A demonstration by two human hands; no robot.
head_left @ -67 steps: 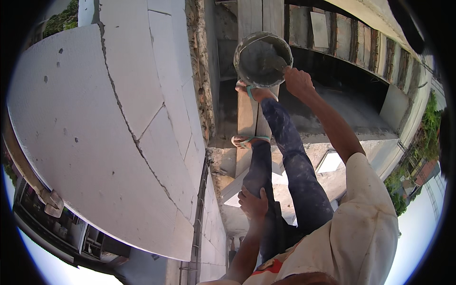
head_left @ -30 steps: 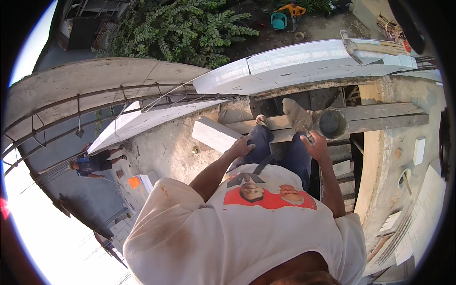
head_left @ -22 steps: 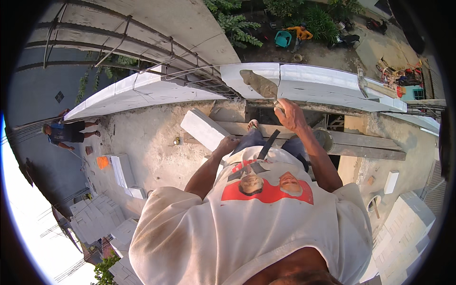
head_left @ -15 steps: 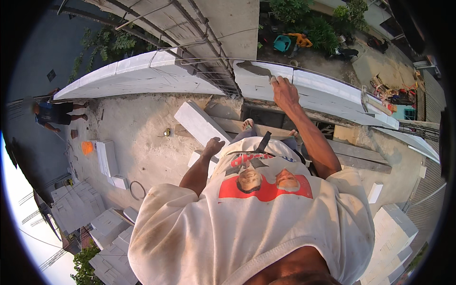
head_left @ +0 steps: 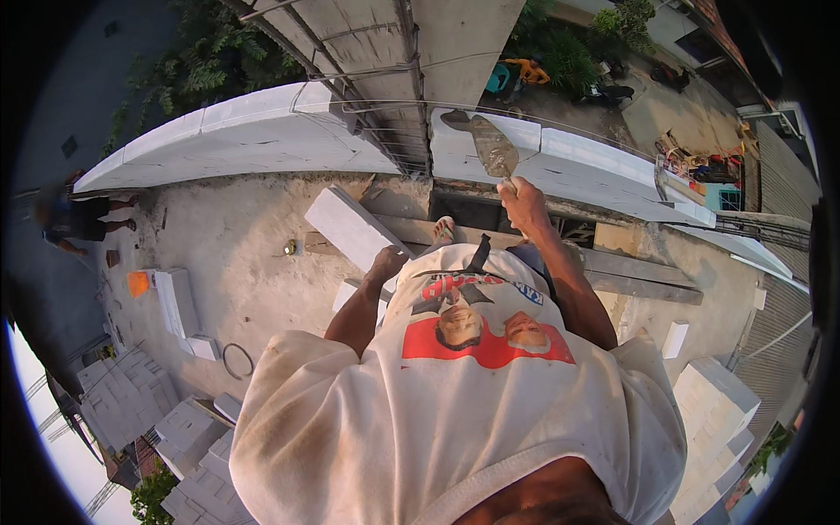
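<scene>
The greatest part of the view is taken by the concrete floor (head_left: 254, 227), which is bordered on its far side by a low wall of white blocks (head_left: 577, 166). The wall is interrupted by a cage of steel bars (head_left: 409, 83), which is seen upright between its left and right parts. In the lower middle, much space is covered by the person's pale shirt (head_left: 490, 411). At the lower left, a stack of white blocks (head_left: 129, 389) is seen, well apart from both hands. The wooden planks (head_left: 643, 278) are laid near the wall, and one sandalled foot (head_left: 444, 229) is seen over them. Beside the left arm, a long white block (head_left: 352, 229) is placed obliquely, with its near end close to the left hand. Far to the left, an orange container (head_left: 137, 283) is seen on the floor.

The trowel (head_left: 495, 150) is held by its handle in the right hand (head_left: 525, 206), with the fingers closed around it. Its blade, smeared with wet grey material, is directed away from the body, over the top of the wall. The left hand (head_left: 388, 261) is kept low, with the fingers curled; whether the long block is touched, or anything is gripped, cannot be told. Near the blade's tip, a small dark patch of mortar (head_left: 453, 117) is seen on the wall.
</scene>
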